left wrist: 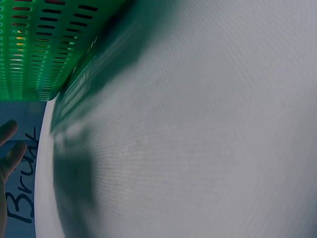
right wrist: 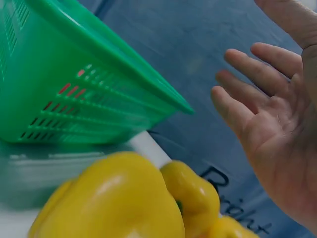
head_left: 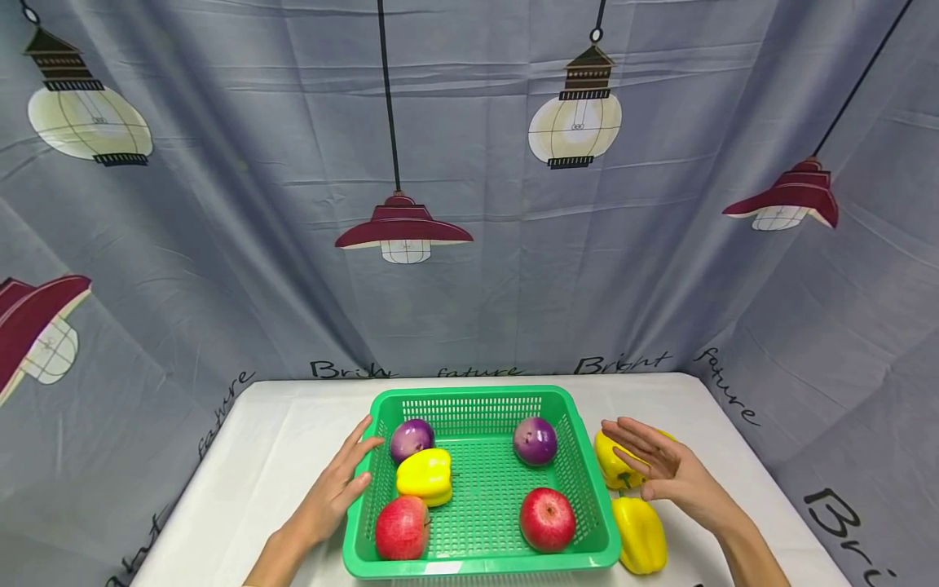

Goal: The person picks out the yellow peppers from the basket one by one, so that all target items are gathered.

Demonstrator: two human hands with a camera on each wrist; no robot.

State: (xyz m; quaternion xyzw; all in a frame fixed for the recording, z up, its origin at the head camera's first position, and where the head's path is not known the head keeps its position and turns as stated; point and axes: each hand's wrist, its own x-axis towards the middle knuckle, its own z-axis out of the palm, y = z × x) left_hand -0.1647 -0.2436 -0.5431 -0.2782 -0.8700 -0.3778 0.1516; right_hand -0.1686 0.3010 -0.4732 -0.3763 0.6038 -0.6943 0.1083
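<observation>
A green plastic basket [head_left: 477, 456] sits on the white table. Inside it lie two purple onions [head_left: 535, 441], a yellow bell pepper [head_left: 425, 477] and two red apples [head_left: 548, 520]. My left hand [head_left: 330, 489] is at the basket's left side, fingers loosely extended and holding nothing; whether it touches the rim I cannot tell. To the right of the basket, my right hand [head_left: 678, 477] hovers above two yellow bell peppers [head_left: 640, 536] with its fingers straight and its palm facing the basket. In the right wrist view, that hand [right wrist: 277, 109] is apart from the basket wall [right wrist: 89, 104].
A white cloth [head_left: 293, 424] covers the table. Behind and around it hangs a grey-blue curtain [head_left: 469, 310] printed with lamps and lettering. The peppers [right wrist: 119, 198] stand close to the basket's right wall.
</observation>
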